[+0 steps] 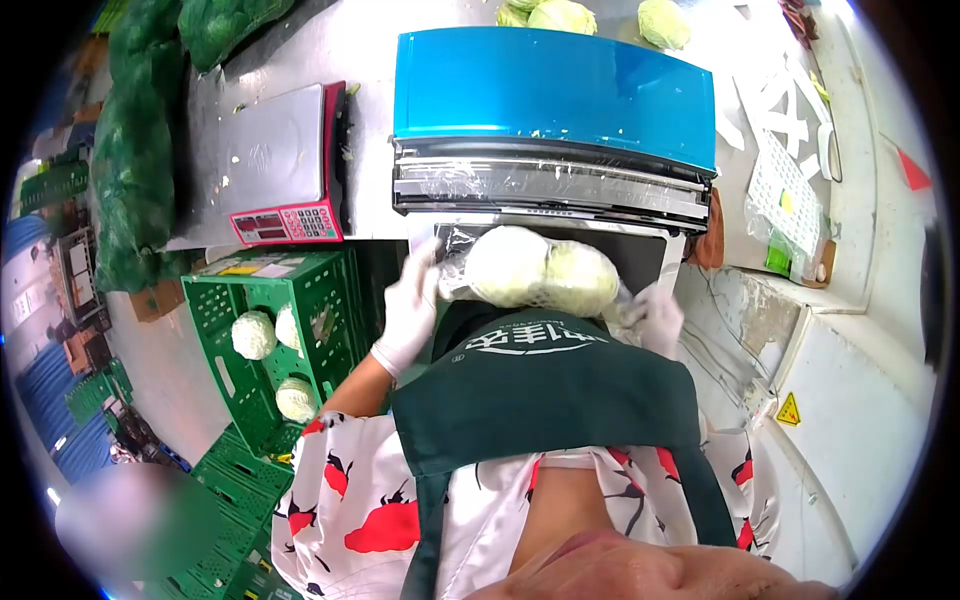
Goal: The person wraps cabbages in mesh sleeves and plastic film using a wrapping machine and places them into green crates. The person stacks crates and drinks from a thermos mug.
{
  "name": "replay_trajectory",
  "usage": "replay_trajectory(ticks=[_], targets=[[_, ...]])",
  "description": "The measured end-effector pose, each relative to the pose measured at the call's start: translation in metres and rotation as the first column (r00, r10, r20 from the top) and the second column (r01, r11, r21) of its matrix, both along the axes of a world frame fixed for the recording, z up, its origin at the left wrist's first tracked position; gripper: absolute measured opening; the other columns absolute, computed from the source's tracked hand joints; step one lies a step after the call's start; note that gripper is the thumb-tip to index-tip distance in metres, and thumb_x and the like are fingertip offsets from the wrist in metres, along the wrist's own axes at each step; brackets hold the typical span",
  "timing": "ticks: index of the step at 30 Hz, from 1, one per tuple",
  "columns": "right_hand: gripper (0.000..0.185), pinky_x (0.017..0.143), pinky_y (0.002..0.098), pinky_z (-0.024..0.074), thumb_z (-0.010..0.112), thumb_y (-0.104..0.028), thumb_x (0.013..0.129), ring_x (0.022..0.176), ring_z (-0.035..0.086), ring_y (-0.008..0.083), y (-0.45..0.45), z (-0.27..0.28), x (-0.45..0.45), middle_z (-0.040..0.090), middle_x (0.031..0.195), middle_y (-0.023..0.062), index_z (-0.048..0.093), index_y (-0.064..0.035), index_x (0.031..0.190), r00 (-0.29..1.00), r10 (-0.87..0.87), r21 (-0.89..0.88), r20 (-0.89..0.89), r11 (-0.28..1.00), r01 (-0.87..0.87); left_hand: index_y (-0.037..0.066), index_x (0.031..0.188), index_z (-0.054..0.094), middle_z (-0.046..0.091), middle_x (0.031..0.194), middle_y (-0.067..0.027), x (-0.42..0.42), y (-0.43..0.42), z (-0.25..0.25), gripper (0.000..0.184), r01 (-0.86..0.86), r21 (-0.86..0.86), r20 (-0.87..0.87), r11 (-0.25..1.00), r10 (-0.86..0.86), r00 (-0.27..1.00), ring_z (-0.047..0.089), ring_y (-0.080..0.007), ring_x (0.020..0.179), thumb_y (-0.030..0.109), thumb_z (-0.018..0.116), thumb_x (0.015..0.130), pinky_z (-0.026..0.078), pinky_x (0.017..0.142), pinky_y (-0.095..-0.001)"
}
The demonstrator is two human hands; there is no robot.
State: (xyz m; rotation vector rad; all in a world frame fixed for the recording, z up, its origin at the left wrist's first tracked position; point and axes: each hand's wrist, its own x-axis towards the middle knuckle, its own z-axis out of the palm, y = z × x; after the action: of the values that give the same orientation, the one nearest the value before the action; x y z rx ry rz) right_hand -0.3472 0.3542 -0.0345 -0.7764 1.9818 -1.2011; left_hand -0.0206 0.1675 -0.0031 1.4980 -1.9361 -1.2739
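Observation:
Two pale cabbages [507, 266] lie side by side against my apron, at the front of the blue film wrapping machine [555, 90]. Clear plastic film [455, 270] covers them and bunches up at both ends. My left hand [408, 312], in a white glove, is closed on the film at the left end. At the right end my gloved right hand [657, 318] is closed around the gathered film; its fingers are slightly blurred. The machine's dark front plate [648, 255] is partly hidden behind the cabbages.
Left of the machine stands a red-edged weighing scale [272, 150]. Below it, a green crate [225, 350] holds several cabbages. Green net sacks [135, 170] are at far left. More cabbages [562, 16] lie behind the machine; a white perforated sheet [785, 195] is at right.

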Motion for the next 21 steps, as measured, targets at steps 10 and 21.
replay_trajectory(ticks=[10, 21], targets=[[0.027, 0.066, 0.0388, 0.0487, 0.052, -0.026, 0.102, 0.072, 0.062, 0.0227, 0.065, -0.148, 0.048, 0.064, 0.082, 0.0058, 0.062, -0.0034, 0.091, 0.960, 0.200, 0.320, 0.197, 0.912, -0.256, 0.003, 0.113, 0.070, 0.065, 0.078, 0.0022, 0.003, 0.072, -0.095, 0.025, 0.070, 0.895, -0.209, 0.441, 0.274, 0.939, 0.048, -0.0028, 0.057, 0.019, 0.056, 0.100, 0.037, 0.050, -0.0196], [0.045, 0.091, 0.0405, 0.0434, 0.040, -0.041, 0.103, 0.105, 0.056, 0.0246, -0.100, 0.037, 0.089, 0.060, 0.114, 0.0123, 0.056, -0.0015, 0.118, 0.101, 0.083, -0.053, 0.991, 0.963, -0.265, -0.001, 0.118, 0.058, 0.061, 0.091, -0.0044, -0.037, -0.015, -0.027, 0.032, 0.526, 0.441, -0.896, 0.727, 0.390, 0.212, 0.056, -0.0121, 0.073, 0.022, 0.059, 0.095, 0.044, 0.066, -0.0238]])
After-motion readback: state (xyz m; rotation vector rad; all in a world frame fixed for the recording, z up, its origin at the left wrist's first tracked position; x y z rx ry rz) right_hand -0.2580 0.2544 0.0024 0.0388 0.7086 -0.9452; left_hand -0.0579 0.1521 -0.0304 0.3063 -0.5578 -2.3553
